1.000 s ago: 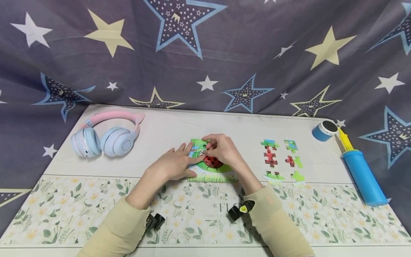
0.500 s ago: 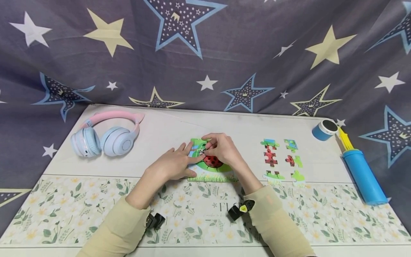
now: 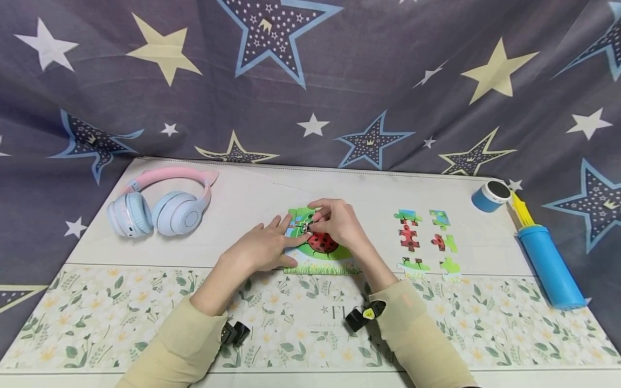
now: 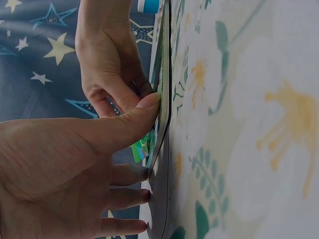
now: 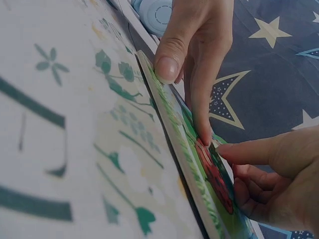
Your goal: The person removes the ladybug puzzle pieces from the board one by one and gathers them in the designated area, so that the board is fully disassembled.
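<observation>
A ladybug jigsaw puzzle (image 3: pixel 320 268) lies in a flat board at the middle of the table. My right hand (image 3: pixel 342 223) reaches over its upper part, thumb and fingertips pinching a puzzle piece (image 5: pixel 215 151) by the ladybug's head; the fingers hide most of that piece. On the left side of the board rests my left hand (image 3: pixel 262 247), fingers spread. Its index fingertip touches the puzzle close to the right fingertips, and the thumb lies on the grassy near edge, as the right wrist view shows. To the right are several loose pieces, including a red one (image 3: pixel 409 238).
Pink and blue headphones (image 3: pixel 179 214) lie at the back left. At the right stand a small blue and white cylinder (image 3: pixel 489 198) and a blue pump-like tube (image 3: pixel 552 269) with yellow sticks. A star-patterned cloth (image 3: pixel 310 91) hangs behind the table.
My right hand has shifted slightly up and to the right, and the puzzle picture under its fingers has moved a little with it. The left hand stays in place.
</observation>
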### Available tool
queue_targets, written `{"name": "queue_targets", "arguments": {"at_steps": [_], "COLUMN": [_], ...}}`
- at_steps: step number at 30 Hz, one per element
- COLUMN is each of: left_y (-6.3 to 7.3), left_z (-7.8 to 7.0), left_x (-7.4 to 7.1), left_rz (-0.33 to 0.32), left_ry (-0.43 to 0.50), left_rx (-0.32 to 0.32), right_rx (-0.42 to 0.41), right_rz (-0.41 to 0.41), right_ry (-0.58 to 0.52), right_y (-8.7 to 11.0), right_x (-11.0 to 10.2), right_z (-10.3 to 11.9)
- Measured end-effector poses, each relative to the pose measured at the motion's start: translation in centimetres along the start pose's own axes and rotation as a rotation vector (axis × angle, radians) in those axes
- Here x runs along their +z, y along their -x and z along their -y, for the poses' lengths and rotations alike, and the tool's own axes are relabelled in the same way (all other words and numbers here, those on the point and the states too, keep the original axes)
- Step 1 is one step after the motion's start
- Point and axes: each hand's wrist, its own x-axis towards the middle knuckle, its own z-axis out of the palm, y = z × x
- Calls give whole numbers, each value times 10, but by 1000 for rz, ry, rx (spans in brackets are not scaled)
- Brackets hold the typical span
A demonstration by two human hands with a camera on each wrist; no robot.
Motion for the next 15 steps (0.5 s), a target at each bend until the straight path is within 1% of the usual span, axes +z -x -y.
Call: {"name": "queue_targets", "arguments": {"at_steps": [7, 11, 15], "left_y": [0, 1, 1], "left_z": [-1, -1, -1], "left_x": [0, 0, -1], "left_rz": [6, 8, 10], "left_ry": [13, 20, 20], "left_rx": [-5, -1, -3], "right_rx": [-52, -88, -111], "right_rz": [13, 18, 37], "right_ry": [-32, -86, -130], "right_y": [1, 4, 9], "right_x": [-11, -25, -42], "right_z": [-5, -12, -23]}}
